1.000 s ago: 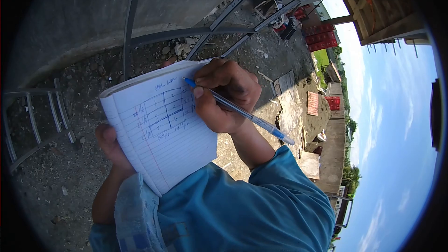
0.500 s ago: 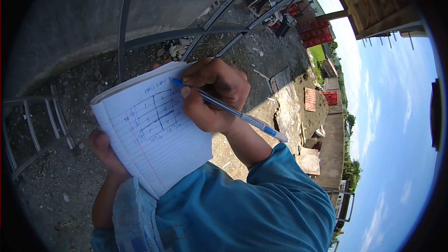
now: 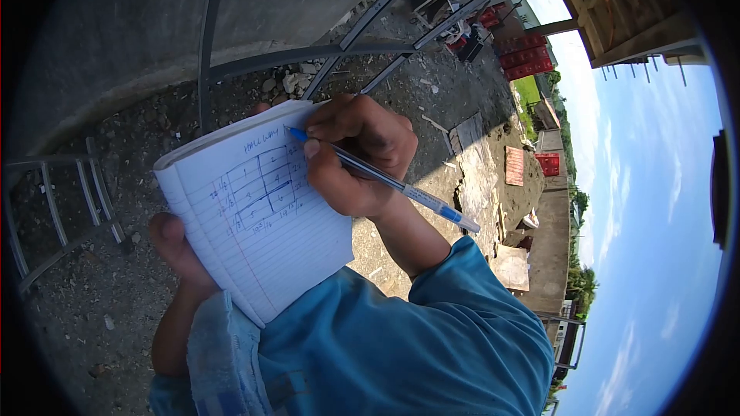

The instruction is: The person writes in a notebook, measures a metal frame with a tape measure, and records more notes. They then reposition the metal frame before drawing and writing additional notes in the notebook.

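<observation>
A lined notebook [image 3: 301,250], folded back to one page, lies tilted in my left hand [image 3: 181,254]. The thumb shows at the page's left edge, and the other fingers are mostly hidden behind it. On the page a blue-ink grid drawing [image 3: 262,189] has numbered boxes and figures along its sides, with the word "HALLWAY" written above. My right hand [image 3: 362,154] pinches a clear ballpoint pen [image 3: 401,187] with blue ink. Its blue tip rests at or just over the paper, right after that word.
A grey metal frame [image 3: 308,52] stands against a concrete wall [image 3: 139,31]. Another metal frame [image 3: 69,200] is at left. Rubble and gravel [image 3: 85,308] cover the ground. Red crates [image 3: 524,58] are stacked farther off, near a low wall [image 3: 549,239].
The notebook and both hands shift very slightly to the right in view. The pen stays by the end of the word, its tip moved a little.
</observation>
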{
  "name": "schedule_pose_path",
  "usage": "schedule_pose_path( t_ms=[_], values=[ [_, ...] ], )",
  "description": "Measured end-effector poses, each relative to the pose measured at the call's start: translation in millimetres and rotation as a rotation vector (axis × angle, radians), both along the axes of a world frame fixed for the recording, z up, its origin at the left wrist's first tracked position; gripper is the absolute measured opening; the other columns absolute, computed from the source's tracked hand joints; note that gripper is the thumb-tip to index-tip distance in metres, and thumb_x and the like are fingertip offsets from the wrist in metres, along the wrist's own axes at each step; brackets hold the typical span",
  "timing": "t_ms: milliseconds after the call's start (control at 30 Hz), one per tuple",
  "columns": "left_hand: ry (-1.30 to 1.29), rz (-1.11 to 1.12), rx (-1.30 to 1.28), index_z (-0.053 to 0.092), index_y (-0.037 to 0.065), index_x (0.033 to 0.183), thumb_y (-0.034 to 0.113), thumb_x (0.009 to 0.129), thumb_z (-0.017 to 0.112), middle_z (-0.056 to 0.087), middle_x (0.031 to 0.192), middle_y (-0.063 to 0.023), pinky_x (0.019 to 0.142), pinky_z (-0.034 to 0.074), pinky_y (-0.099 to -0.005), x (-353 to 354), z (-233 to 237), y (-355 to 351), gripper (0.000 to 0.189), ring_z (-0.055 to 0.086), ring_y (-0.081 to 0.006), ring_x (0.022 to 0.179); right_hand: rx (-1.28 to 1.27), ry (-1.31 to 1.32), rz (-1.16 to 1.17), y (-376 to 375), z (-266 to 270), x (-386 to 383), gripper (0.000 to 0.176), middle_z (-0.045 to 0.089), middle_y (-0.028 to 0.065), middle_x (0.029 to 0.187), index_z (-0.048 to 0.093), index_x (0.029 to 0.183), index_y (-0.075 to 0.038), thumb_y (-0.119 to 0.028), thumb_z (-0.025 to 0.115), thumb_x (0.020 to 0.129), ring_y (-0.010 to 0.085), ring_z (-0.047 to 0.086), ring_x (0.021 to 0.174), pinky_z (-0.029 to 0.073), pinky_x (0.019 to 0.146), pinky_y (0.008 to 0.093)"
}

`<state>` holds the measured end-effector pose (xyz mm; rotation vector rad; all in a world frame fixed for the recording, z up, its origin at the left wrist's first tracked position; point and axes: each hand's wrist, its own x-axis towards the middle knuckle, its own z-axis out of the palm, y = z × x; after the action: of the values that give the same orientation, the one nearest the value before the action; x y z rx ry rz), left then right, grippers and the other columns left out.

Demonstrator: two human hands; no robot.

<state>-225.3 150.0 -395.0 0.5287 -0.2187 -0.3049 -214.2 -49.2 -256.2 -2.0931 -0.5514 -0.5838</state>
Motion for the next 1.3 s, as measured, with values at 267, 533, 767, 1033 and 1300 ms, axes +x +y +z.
schedule_pose_path(
  t_ms=[267, 533, 767, 1033, 1300],
  values=[
    [-0.019, 0.001, -0.08, 0.044, -0.012, 0.122, 0.041, 0.093, 0.045, 0.061, 0.107, -0.027, 0.069, 0.062, -0.0363, 1.0, 2.6, -2.2, 0.06, 0.069, -0.0272, 0.088, 0.033, -0.015, 0.049, -3.0, -1.6, 1.6, 0.009, 0.06, 0.0143, 0.068, 0.05, 0.071, 0.002, 0.007, 0.057, 0.068, 0.0125, 0.056, 0.056, 0.043, 0.051, 0.0233],
    [-0.021, -0.024, -0.102, 0.046, -0.011, 0.12, 0.04, 0.092, 0.046, 0.061, 0.108, -0.0268, 0.07, 0.062, -0.0367, 4.2, 1.4, -0.5, 0.059, 0.068, -0.0275, 0.089, 0.049, -0.014, 0.024, 2.2, -3.9, 4.5, 0.009, 0.059, 0.0162, 0.068, 0.05, 0.071, 0.002, 0.007, 0.057, 0.066, 0.0139, 0.056, 0.058, 0.044, 0.053, 0.0241],
    [-0.008, -0.02, -0.068, 0.047, -0.01, 0.119, 0.041, 0.091, 0.047, 0.061, 0.107, -0.0261, 0.07, 0.062, -0.0366, 5.6, -0.9, 2.2, 0.059, 0.068, -0.0271, 0.089, 0.074, 0.04, 0.006, 1.2, -5.3, 3.0, 0.01, 0.059, 0.0162, 0.069, 0.049, 0.072, 0.003, 0.009, 0.055, 0.067, 0.0133, 0.055, 0.059, 0.044, 0.055, 0.0236],
    [0.008, -0.017, -0.053, 0.048, -0.01, 0.118, 0.042, 0.09, 0.047, 0.062, 0.107, -0.0253, 0.071, 0.061, -0.0364, 6.0, -4.5, 5.4, 0.059, 0.068, -0.0268, 0.089, 0.032, -0.025, 0.008, 3.2, -9.9, 5.9, 0.01, 0.058, 0.0155, 0.069, 0.049, 0.073, 0.003, 0.01, 0.055, 0.067, 0.0131, 0.055, 0.058, 0.043, 0.054, 0.0234],
    [0.055, 0.003, -0.04, 0.049, -0.009, 0.117, 0.043, 0.089, 0.048, 0.062, 0.106, -0.0245, 0.071, 0.061, -0.0363, 6.4, -9.5, 6.0, 0.059, 0.068, -0.0264, 0.09, 0.014, -0.05, 0.009, -0.8, -14.0, 7.5, 0.012, 0.059, 0.0093, 0.066, 0.05, 0.067, -0.002, 0.004, 0.06, 0.064, 0.0114, 0.056, 0.054, 0.043, 0.049, 0.0226]
  ],
)
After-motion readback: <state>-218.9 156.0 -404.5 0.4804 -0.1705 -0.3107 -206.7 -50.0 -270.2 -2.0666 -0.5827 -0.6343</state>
